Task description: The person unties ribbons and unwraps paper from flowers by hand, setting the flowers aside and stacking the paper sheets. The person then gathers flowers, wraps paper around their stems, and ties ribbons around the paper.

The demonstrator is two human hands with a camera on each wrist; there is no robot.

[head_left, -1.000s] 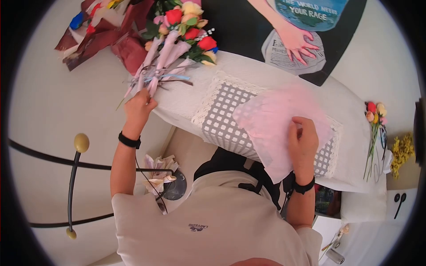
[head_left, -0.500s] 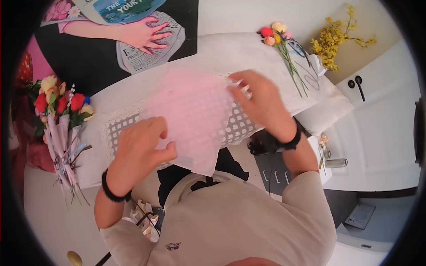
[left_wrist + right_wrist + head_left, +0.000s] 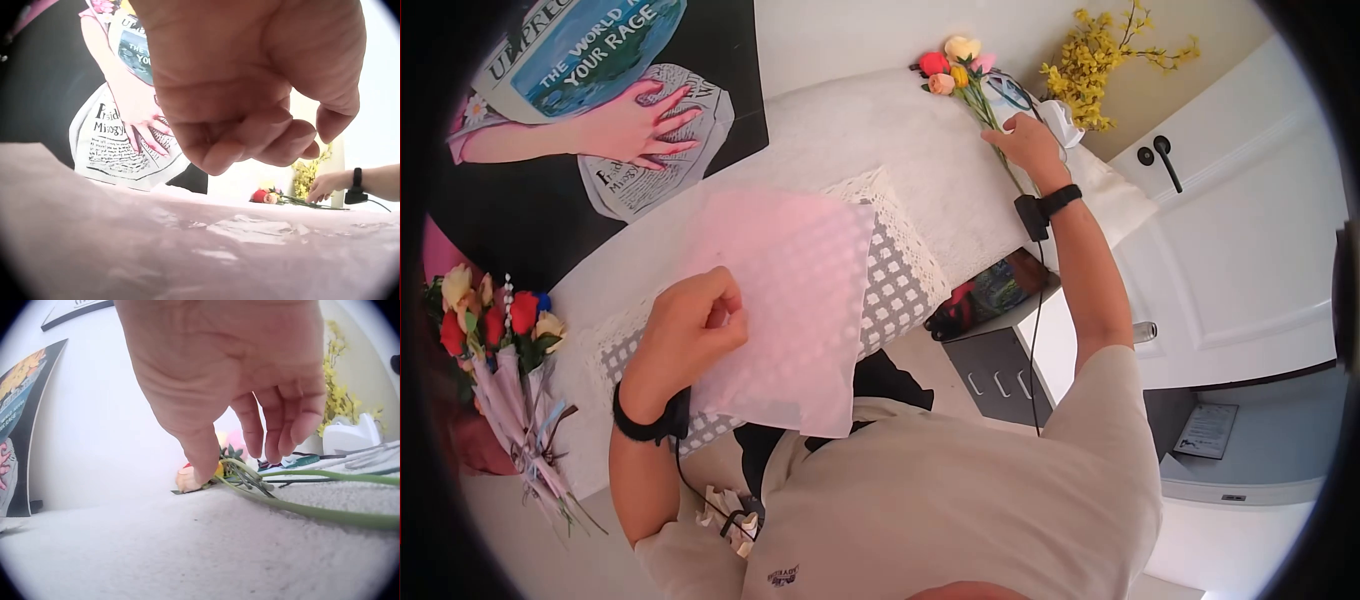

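Note:
A translucent pink wrapping sheet (image 3: pixel 800 265) lies over a grey-and-white patterned cloth (image 3: pixel 897 285) with lace edging. Above the sheet's left part is my left hand (image 3: pixel 682 335), fingers loosely curled and holding nothing; the left wrist view shows a gap under its fingertips (image 3: pixel 219 159). My right hand (image 3: pixel 1035 152) reaches to the far right, over a small bunch of flowers with red, cream, yellow and pink heads (image 3: pixel 963 50). In the right wrist view its thumb and fingers hang apart around the green stems (image 3: pixel 337 515), not closed on them.
At the left lies a wrapped bouquet (image 3: pixel 510 370) with ribbons. A large painted picture (image 3: pixel 720 40) leans behind the white-covered table (image 3: pixel 830 115). Yellow blossoms (image 3: pixel 1080 75) and a white object (image 3: pixel 1062 122) stand beyond my right hand. A cable (image 3: pixel 1033 340) hangs from my right wrist.
My right hand has left the pink sheet and reached right to the flower stems. The left hand went from the bouquet's stems onto the sheet's left side. The head view has swung right.

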